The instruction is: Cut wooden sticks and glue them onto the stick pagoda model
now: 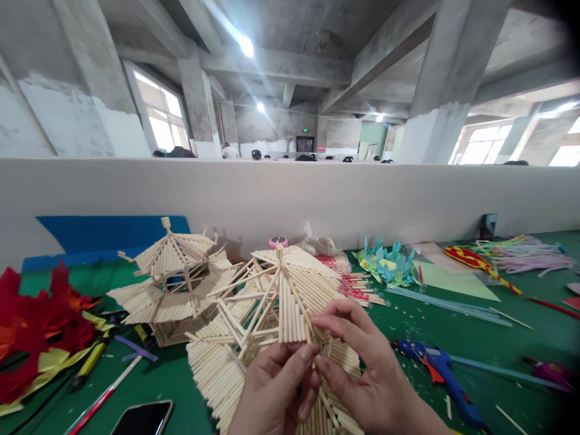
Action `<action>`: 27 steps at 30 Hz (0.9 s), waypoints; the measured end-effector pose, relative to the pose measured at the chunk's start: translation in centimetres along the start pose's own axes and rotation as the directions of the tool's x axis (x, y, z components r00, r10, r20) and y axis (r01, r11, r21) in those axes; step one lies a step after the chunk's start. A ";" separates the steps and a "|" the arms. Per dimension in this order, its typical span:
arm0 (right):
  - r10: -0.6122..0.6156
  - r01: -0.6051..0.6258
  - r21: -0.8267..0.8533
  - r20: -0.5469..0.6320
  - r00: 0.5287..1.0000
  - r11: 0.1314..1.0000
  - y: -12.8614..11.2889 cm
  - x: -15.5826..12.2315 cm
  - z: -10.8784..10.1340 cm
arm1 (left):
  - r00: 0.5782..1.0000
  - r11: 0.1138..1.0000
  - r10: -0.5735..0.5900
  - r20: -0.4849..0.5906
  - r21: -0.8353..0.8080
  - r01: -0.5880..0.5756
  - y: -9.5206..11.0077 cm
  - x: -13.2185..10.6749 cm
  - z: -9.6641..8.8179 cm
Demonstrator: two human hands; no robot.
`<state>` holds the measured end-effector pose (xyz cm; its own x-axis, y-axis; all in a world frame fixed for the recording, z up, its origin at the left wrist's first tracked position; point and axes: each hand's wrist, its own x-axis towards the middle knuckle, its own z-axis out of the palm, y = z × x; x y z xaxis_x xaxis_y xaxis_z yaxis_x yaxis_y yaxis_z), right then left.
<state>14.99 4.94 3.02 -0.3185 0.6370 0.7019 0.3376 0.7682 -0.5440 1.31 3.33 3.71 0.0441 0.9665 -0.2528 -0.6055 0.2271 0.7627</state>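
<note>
A half-covered pagoda model of thin wooden sticks point(208, 374) stands in front of me, its upper roof point(312, 272) partly filled with sticks and partly bare frame. My left hand point(281, 383) is closed at the lower edge of that roof, thumb and forefinger pinched round the end of a wooden stick point(309, 331). From the other side, my right hand point(371, 362) has its fingertips on the same stick and its thumb close to my left fingertips. The stick's lower end is hidden by my fingers. Behind to the left is a second stick pagoda point(176, 260).
A blue glue gun point(441, 368) lies at right, near clear glue sticks point(453, 305). Bundled red-tipped sticks point(362, 289) and a blue paper flower point(385, 263) sit behind. Red paper point(58, 326), a yellow-handled tool point(93, 359) and a phone point(142, 418) lie left. A white partition point(290, 193) borders the table.
</note>
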 end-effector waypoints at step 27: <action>-0.006 0.005 0.019 0.010 1.000 1.000 0.3 0.1 -0.1 | 1.000 0.999 -0.004 0.016 -0.034 0.004 0.0 0.0 0.2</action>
<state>15.10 5.24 3.00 -0.3292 0.6334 0.7003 0.3189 0.7727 -0.5489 1.47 3.37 3.87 0.0589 0.9674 -0.2463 -0.6317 0.2272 0.7412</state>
